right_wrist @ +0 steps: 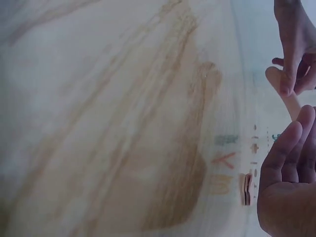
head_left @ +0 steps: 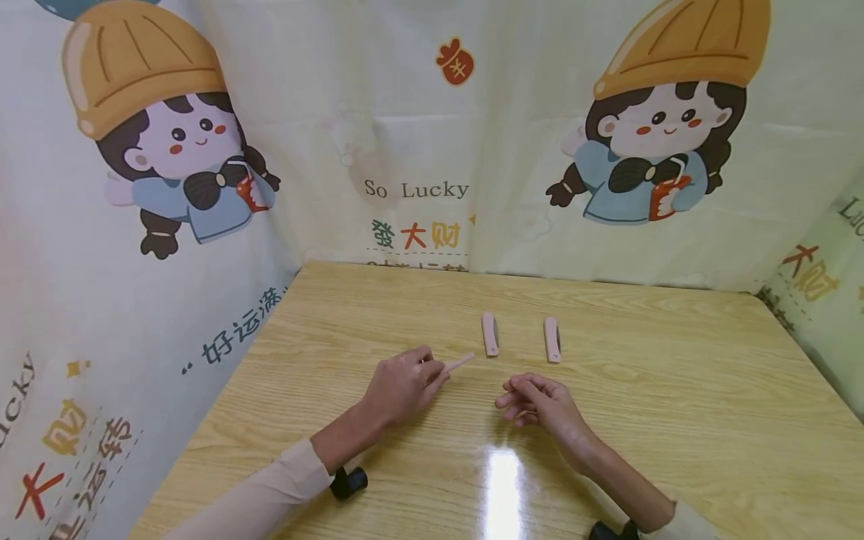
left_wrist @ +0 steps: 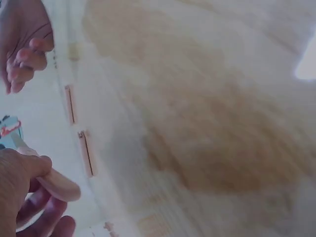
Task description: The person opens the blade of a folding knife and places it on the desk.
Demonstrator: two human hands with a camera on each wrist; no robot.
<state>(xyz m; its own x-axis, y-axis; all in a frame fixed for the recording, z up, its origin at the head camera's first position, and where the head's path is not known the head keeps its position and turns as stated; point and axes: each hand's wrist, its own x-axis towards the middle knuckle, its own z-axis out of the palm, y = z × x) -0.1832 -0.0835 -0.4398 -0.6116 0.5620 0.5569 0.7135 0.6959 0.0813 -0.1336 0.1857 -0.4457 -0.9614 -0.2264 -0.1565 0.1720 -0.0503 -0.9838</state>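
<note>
My left hand [head_left: 405, 381] pinches a slim pink handle-shaped object [head_left: 460, 363] between thumb and fingers, above the table. In the left wrist view the rounded end of this pink handle [left_wrist: 64, 187] sticks out past the thumb; its other end is partly hidden by the hand. To the right, my right hand [head_left: 543, 412] hovers with loosely bent fingers, holding nothing and apart from the handle. Two similar pink handles, a left one [head_left: 489, 334] and a right one [head_left: 552, 340], lie side by side beyond the hands, each with a dark slit along one side.
The wood-grain table [head_left: 324, 315] reaches back to a printed cloth [head_left: 526, 240] hung behind it and along both sides. A bright glare patch [head_left: 503, 487] shines near the front. Black wrist mounts [head_left: 349, 482] sit under the forearms.
</note>
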